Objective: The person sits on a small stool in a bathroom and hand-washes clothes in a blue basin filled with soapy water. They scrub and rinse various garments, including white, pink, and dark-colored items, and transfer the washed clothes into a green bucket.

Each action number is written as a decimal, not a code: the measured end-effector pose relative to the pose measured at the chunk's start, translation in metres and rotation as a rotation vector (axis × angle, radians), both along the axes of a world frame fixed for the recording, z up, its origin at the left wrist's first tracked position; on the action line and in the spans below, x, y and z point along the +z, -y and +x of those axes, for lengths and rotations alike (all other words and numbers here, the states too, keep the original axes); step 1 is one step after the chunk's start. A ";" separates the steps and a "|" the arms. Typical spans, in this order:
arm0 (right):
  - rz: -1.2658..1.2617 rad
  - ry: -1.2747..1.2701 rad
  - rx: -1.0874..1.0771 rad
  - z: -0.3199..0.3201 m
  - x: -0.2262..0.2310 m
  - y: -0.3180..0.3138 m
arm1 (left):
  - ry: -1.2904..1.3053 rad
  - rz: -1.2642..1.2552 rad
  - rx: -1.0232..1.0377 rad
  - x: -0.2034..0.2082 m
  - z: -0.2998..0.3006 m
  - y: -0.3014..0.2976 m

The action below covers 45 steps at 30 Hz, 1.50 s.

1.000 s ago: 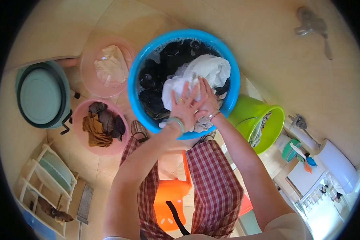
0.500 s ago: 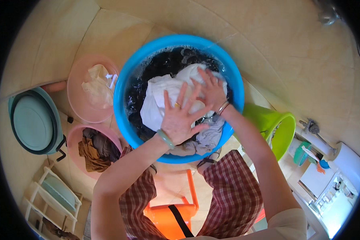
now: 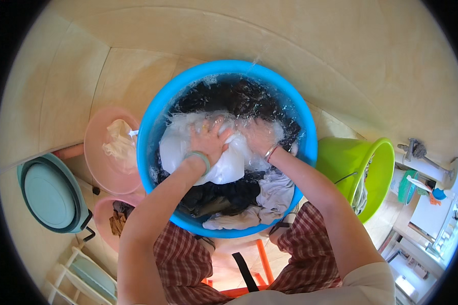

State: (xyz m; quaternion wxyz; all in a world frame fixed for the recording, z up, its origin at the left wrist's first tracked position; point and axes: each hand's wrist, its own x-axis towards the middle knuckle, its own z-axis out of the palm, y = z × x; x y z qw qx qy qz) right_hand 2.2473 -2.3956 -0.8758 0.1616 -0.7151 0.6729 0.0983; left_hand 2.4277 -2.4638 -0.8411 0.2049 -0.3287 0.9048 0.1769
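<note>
A wide blue tub (image 3: 188, 76) of water stands between my knees, full of wet laundry. My left hand (image 3: 209, 141) presses flat, fingers apart, on a bunched white garment (image 3: 175, 150) in the tub. Beside it, my right hand (image 3: 259, 136) pushes on the garment's right part with its fingers spread, partly covered by splashing water. Dark clothes (image 3: 229, 96) float at the far side, and more dark cloth lies nearer me. A light grey garment (image 3: 278, 192) and a beige cloth (image 3: 234, 220) lie against the tub's near wall.
A tilted green bucket (image 3: 336, 160) with cloth in it stands at right. On the left are a pink basin (image 3: 96, 165) with a cream cloth, another pink basin (image 3: 104, 213) with brown clothes, and a teal tub (image 3: 48, 190). Below me is an orange stool (image 3: 263, 259).
Both hands have gone down from above the white garment into it, and water splashes around them. The garment has sunk and spread lower in the tub. The view has shifted slightly.
</note>
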 end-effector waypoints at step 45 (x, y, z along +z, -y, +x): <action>-0.473 1.934 -0.718 0.022 0.176 -0.112 | -0.495 0.696 1.132 0.029 0.097 -0.043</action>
